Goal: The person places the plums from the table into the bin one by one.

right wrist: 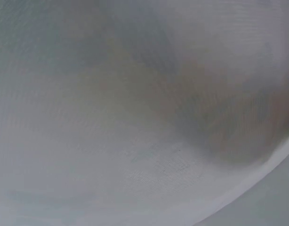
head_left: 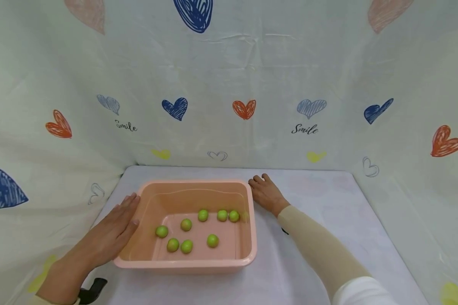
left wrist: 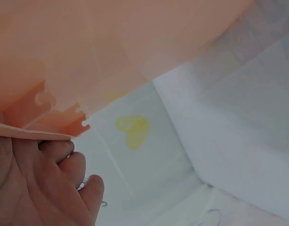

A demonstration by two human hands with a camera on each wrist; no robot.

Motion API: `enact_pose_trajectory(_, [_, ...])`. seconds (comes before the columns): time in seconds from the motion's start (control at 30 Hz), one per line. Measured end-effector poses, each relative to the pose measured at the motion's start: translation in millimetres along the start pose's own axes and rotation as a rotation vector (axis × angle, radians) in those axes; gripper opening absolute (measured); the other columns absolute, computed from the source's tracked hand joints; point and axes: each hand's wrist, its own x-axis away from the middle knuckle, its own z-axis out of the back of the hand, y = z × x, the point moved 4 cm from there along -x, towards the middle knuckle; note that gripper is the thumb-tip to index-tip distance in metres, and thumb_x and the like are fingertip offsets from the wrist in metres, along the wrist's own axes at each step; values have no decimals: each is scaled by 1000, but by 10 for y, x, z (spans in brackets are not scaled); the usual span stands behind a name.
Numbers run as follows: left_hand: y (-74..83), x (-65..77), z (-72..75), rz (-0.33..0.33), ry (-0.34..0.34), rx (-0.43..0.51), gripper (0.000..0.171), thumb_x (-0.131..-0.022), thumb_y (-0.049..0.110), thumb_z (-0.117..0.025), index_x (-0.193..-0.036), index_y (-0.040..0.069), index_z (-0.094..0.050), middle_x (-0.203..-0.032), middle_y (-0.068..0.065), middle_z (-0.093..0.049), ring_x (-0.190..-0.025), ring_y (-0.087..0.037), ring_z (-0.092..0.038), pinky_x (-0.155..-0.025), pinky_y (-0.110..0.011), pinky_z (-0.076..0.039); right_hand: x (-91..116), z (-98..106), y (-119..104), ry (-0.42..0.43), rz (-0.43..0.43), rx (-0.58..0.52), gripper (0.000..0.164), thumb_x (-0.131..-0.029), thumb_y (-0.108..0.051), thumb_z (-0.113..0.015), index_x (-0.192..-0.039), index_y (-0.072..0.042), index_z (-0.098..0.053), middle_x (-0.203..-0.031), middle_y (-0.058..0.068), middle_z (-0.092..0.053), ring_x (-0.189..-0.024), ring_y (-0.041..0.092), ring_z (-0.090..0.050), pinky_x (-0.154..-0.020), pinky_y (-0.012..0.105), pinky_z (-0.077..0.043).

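A peach-coloured plastic basin (head_left: 198,264) sits on the white-covered table, with several small round green fruits (head_left: 186,246) scattered over its floor. Along its left rim lies my left hand (head_left: 112,231), fingers straight and together, thumb apart on the rim. Seen from below in the left wrist view, the fingers (left wrist: 76,169) meet the underside of the basin's rim (left wrist: 31,134). My right hand (head_left: 267,195) is at the basin's far right corner, fingers bent, fingertips right at the rim; its thumb is hidden, so I cannot tell whether it grips. The right wrist view is blurred.
Table surface (head_left: 313,237) extends to the right of the basin. A pale curtain (head_left: 275,76) printed with hearts and "Smile" encloses the table at the back and sides. A black strap end (head_left: 93,291) juts out by the left wrist.
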Motion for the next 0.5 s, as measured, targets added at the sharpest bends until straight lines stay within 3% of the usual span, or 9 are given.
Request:
enact_pose_trajectory(0.3, [0, 8, -7, 9, 4, 3, 66, -114, 33, -44, -166, -2, -24, -171, -26, -26, -160, -43, -25, -122, -12, 12, -32, -13, -21, -33, -42, -25, 16, -108, -20, -61, -119, -10, -64, -117, 8, -61, -113, 30, -53, -105, 50, -45])
enact_pose_trajectory(0.5, [3, 8, 0, 12, 4, 10, 66, -113, 32, -45, -166, -2, -25, -171, -26, -26, -160, -43, -25, -121, -11, 12, 15, -15, 86, 70, -136, -53, 18, -104, -23, -59, -99, -6, -61, -100, 10, -61, -104, 32, -56, -102, 52, -46])
